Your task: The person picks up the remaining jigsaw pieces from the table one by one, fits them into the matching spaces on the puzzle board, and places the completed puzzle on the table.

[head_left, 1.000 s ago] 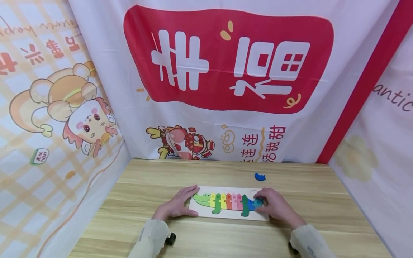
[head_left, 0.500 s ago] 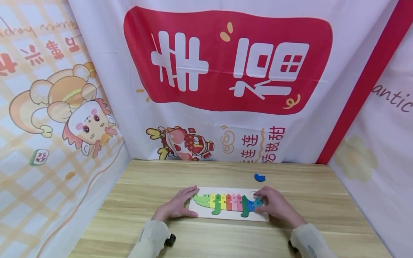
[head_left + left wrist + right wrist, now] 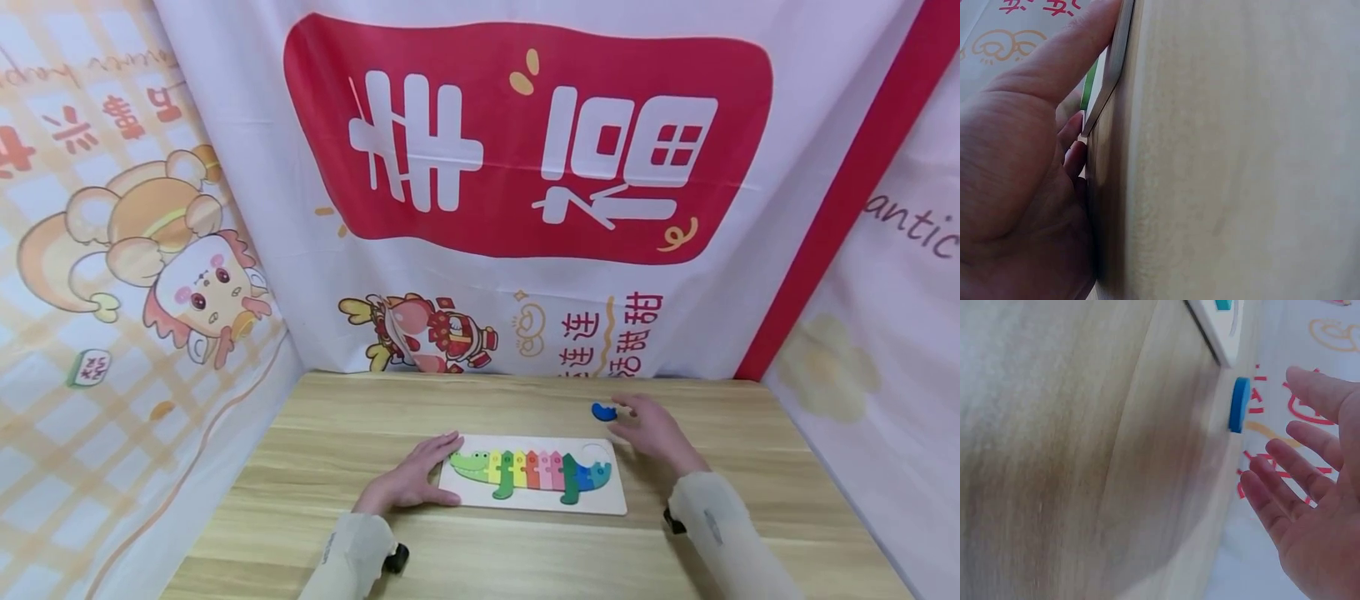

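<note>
On the table lies a pale wooden puzzle board (image 3: 536, 500) with a colourful crocodile in it. An outlined round spot without a piece shows at the tail end. My left hand (image 3: 408, 479) holds the board's left end, thumb along the front edge and fingers at the back corner; in the left wrist view its thumb (image 3: 1060, 59) lies against the board's edge. A loose curved blue puzzle piece (image 3: 603, 412) lies behind the board. Beside it, to the right, my right hand (image 3: 656, 433) reaches with spread fingers; the right wrist view shows a gap between the fingers and the blue piece (image 3: 1239, 405).
The wooden tabletop (image 3: 525, 558) extends around the board. A white printed cloth (image 3: 525, 325) hangs behind the table's back edge, and more patterned cloth (image 3: 135, 400) stands at the left side.
My right hand has left the tail end of the board and moved back to the loose blue piece, its fingers opening. The left hand and the board have stayed put.
</note>
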Demonstrator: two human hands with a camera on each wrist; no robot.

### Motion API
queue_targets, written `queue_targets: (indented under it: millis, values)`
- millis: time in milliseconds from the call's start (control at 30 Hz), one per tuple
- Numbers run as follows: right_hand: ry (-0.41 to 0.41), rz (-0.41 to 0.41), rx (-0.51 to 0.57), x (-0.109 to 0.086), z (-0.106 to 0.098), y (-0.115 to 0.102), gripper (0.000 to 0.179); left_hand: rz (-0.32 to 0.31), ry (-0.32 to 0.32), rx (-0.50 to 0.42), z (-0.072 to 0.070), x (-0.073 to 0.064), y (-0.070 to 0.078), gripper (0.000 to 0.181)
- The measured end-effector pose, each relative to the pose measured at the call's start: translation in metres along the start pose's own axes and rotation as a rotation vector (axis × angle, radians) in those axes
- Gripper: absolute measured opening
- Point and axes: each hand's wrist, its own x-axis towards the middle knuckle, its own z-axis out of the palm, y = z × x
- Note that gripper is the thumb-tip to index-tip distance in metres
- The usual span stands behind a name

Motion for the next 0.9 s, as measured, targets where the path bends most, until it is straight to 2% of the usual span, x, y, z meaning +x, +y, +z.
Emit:
queue_targets:
  millis: [200, 333, 433, 700, 900]
  values:
    - [-0.034, -0.087, -0.076, 0.009, 0.008, 0.001, 0.061, -0.011, 0.002, -0.001, 0.000, -0.001, -0.002, 0.105]
    - [-0.103, -0.065, -0.102, 0.010, 0.013, -0.004, 0.064, -0.006, 0.000, -0.004, 0.000, -0.001, -0.001, 0.106]
    - [-0.122, -0.064, -0.132, 0.010, 0.014, -0.006, 0.061, -0.002, 0.003, -0.003, -0.001, 0.000, 0.000, 0.106]
    - [-0.041, -0.029, -0.146, 0.015, 0.017, -0.001, 0.045, 0.001, 0.004, 0.007, -0.001, 0.001, 0.000, 0.106]
    - [-0.023, 0.013, -0.131, 0.021, 0.023, 0.001, 0.044, 0.002, -0.003, 0.009, -0.001, 0.000, 0.000, 0.106]
